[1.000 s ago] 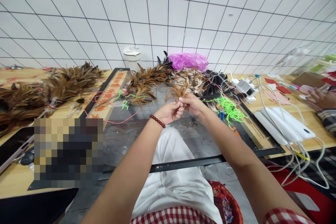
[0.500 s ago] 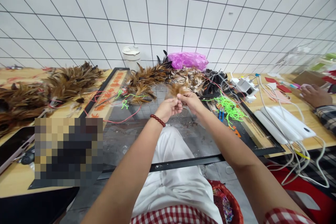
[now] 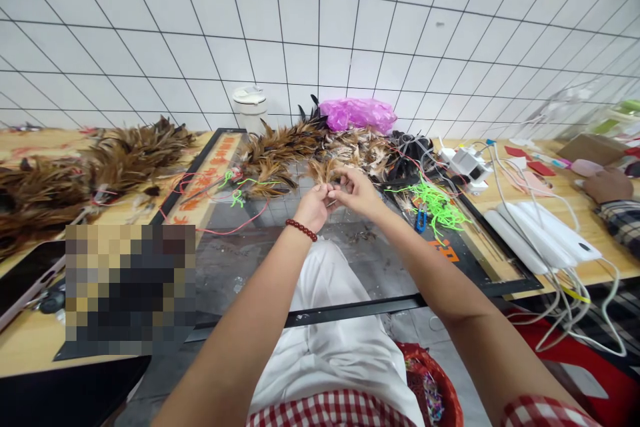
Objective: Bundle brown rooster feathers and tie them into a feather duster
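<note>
A small bunch of brown feathers (image 3: 320, 171) fans out just beyond my fingertips, above the glass tabletop. My left hand (image 3: 315, 207), a dark red bead bracelet at its wrist, pinches the feathers at their base. Right beside it my right hand (image 3: 358, 193) is closed, thumb and bent forefinger meeting the left fingertips at the same base. Exactly what lies between the right fingertips is partly hidden. Behind the hands lie a thick feather garland (image 3: 285, 147) and a heap of loose pale-brown feathers (image 3: 357, 147).
Bright green cord (image 3: 437, 205) and blue thread snips (image 3: 421, 220) lie to the right. A pink plastic bag (image 3: 358, 115) and a white cup (image 3: 250, 110) stand at the back. Further right are white power banks (image 3: 555, 233) with cables and a co-worker's hand (image 3: 607, 185). More feather garlands (image 3: 140, 150) lie left.
The feathers have shifted slightly left and now show spread and sharper. My right hand has moved a little left, its forefinger more bent. The co-worker's hand has moved right.
</note>
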### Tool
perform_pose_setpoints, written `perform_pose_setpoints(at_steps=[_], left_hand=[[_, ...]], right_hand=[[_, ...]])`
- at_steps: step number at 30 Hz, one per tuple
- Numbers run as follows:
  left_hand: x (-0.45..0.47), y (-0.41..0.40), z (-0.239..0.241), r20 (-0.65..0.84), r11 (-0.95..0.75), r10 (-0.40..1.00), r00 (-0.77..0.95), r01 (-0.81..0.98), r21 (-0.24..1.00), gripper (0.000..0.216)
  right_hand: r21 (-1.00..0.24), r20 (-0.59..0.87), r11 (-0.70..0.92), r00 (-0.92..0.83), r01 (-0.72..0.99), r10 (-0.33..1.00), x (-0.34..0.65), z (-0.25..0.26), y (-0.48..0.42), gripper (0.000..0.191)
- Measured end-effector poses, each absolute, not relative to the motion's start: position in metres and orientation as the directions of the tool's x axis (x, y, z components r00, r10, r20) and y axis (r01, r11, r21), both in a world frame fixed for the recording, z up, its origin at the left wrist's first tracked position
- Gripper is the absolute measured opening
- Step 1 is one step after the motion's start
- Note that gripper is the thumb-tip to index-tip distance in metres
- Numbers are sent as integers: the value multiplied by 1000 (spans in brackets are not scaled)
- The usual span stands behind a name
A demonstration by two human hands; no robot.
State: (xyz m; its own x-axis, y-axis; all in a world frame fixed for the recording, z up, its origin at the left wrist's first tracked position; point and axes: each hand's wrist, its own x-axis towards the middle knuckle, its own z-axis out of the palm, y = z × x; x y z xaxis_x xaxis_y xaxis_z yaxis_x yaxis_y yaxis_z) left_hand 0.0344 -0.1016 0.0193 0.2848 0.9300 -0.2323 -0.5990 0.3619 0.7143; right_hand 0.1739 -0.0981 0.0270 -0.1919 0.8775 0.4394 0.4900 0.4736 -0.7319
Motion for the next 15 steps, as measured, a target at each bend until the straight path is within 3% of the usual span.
perform_pose_setpoints(at_steps=[3,6,9,15], left_hand=[[37,-102,20,-185,279,953,241,-455,846,18],[40,-106,20,-172,246,937,304,-225,943,22],[40,-109,20,-191,222,906,378,-37,974,22],[32,-104,22,-156,127,909,387,100,987,21]], right_hand=[[-943,178,244,-274,228,945,177,30,-96,41],[-992,44,86,-379,95,924,179,32,-98,41],[-997,26,51,-409,50,912,181,34,-100,38],[-996,41,66,-319,68,947,189,38,-96,32]])
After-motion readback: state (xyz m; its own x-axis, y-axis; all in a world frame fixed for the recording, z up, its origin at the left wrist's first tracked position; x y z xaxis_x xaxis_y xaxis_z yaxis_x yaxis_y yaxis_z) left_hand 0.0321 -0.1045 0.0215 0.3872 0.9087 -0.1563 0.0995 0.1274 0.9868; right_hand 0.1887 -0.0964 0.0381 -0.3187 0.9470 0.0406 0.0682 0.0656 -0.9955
